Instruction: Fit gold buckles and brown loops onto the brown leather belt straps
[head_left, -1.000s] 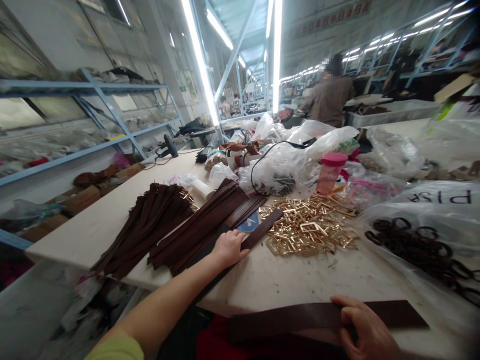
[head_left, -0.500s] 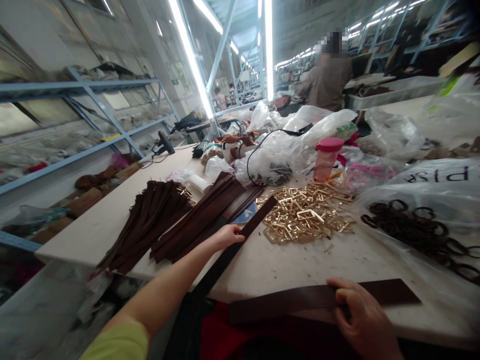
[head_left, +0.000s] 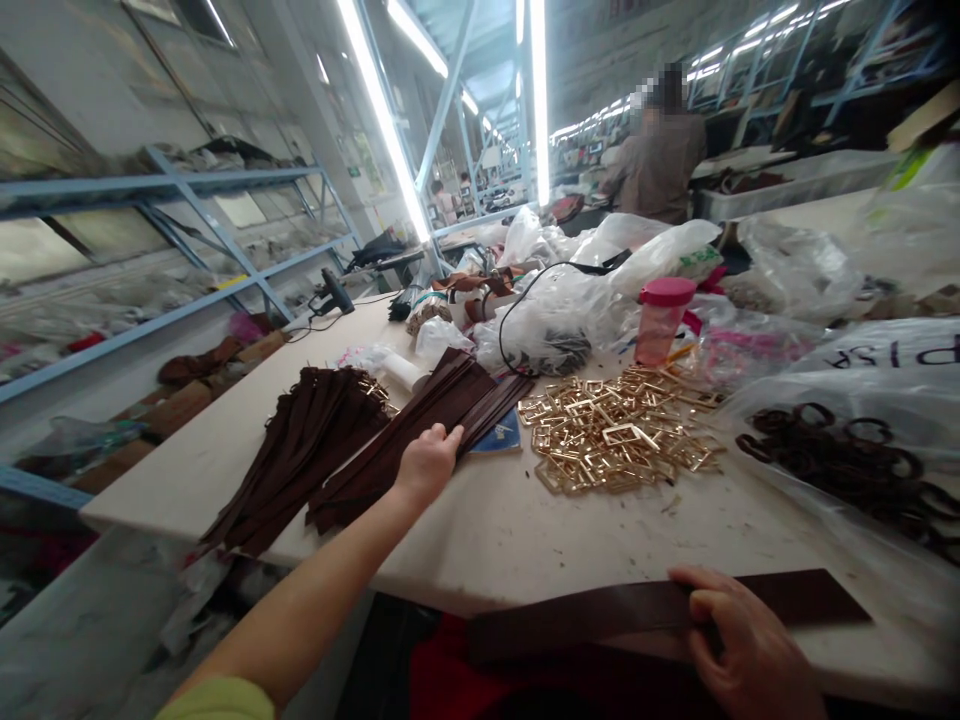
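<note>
At a cluttered workbench (head_left: 525, 530), the left hand (head_left: 427, 465) rests flat, fingers loose, on a stack of brown leather straps (head_left: 420, 425) — steadying it — while the right hand (head_left: 750, 655) clamps one strap (head_left: 600, 620) at the near table edge, beside gold buckles (head_left: 619, 435).

**A Long Workshop Under Tube Lights**

The room was a long factory hall. Bright tube lights (head_left: 390, 130) ran along the ceiling into the distance. Blue metal shelves (head_left: 187, 250) stood by the grey left wall (head_left: 90, 70). A wide pale worktable (head_left: 525, 530) filled the middle. More shelving (head_left: 825, 60) stood on the far right, with another person (head_left: 660, 150) nearby.
</note>
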